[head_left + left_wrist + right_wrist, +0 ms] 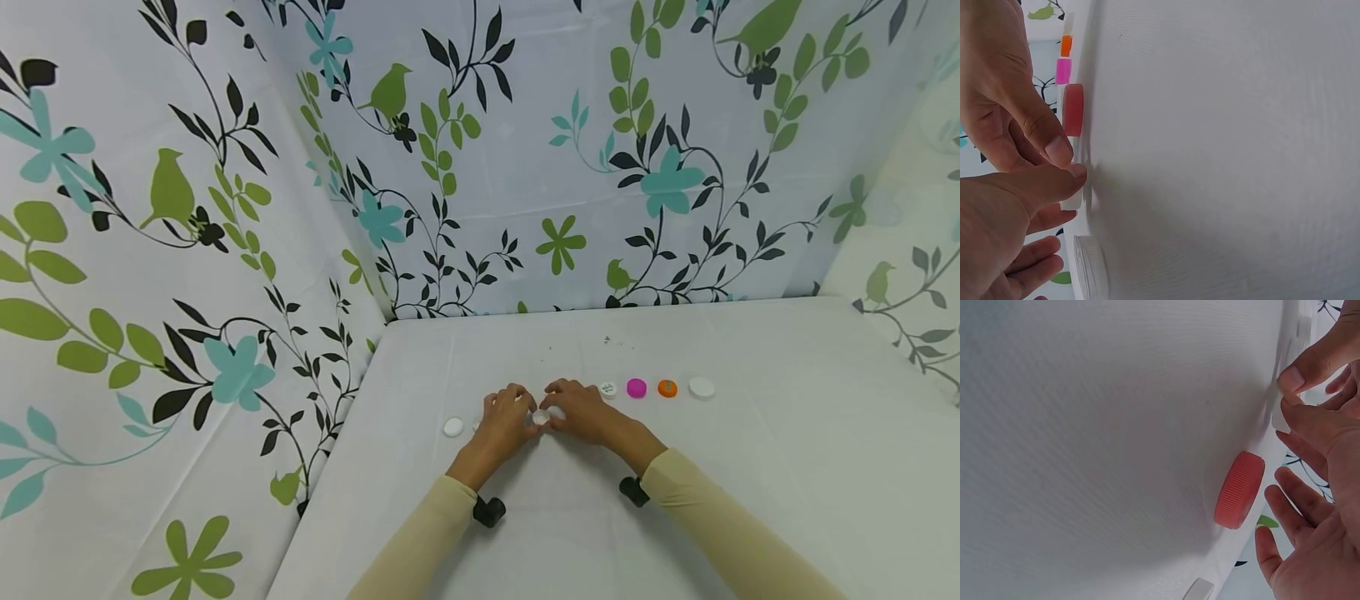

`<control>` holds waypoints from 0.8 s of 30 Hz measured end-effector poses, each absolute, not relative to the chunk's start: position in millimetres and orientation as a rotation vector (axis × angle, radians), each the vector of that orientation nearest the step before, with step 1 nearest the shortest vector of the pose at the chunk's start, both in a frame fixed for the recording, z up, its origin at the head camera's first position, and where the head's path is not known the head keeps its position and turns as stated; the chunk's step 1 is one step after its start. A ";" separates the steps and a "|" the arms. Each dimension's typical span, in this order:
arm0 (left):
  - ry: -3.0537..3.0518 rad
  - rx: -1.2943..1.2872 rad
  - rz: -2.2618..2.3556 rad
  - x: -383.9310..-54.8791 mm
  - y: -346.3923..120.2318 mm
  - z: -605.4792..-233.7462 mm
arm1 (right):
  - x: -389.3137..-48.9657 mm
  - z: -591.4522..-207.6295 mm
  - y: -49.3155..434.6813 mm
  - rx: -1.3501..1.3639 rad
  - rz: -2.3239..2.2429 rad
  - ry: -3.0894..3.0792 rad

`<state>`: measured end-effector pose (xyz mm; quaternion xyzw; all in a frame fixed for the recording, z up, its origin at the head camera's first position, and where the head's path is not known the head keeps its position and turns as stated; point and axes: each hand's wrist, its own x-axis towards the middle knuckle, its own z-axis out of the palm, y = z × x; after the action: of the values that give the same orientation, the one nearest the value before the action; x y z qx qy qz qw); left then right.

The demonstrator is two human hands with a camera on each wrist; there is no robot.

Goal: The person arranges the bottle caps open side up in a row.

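Note:
Both hands meet over a small white bottle cap (541, 417) close to the tabletop. My left hand (504, 423) pinches it from the left, thumb in front and fingers curled behind. From the other side my right hand (583, 410) holds the same white cap (1280, 421) with thumb and forefinger, its other fingers spread. The thumb tips nearly meet in both wrist views and cover much of the cap. A red ribbed cap (1240, 490) sits by the right hand, hidden beneath it in the head view. Beside the left hand is a transparent ribbed cap (1090, 269).
Rightward runs a row of caps: a white printed one (608, 389), a magenta one (636, 388), an orange one (667, 388) and a larger white one (702, 387). Another white cap (453, 427) lies left of the hands. Patterned curtains (480, 167) border the white table (787, 467).

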<state>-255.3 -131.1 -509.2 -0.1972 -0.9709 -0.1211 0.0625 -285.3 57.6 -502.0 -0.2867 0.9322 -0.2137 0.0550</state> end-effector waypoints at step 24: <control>-3.040 -0.586 -0.357 -258.1 -118.9 -501.2 | -284.6 -497.2 75.5 -0.838 -0.547 2.862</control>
<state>-258.1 -118.9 -501.2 -0.1881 -0.9754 -0.1146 0.0125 -284.6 75.5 -497.2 -0.2759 0.9426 -0.1801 0.0548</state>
